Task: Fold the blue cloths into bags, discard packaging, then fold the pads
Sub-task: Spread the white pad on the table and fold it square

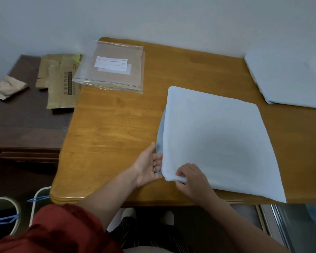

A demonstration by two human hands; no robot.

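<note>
A pale blue cloth (217, 141), folded into a large square, lies on the wooden table (113, 125) near its front edge. My right hand (192, 179) pinches the cloth's near-left corner, with the fingers closed on the fabric. Palm up, my left hand (150, 166) lies flat beside that corner; its fingertips slip under the cloth's left edge. A second stack of pale blue cloth (288, 79) rests at the table's far right. A pile of clear zip bags (111, 68) with white labels sits at the far left corner.
A darker side table (26, 121) on the left carries gold-brown packaging (60, 81) and a small crumpled wrapper (7, 87). Two bins (5, 212) with blue-handled liners stand on the floor at lower left. A white wall is behind the table.
</note>
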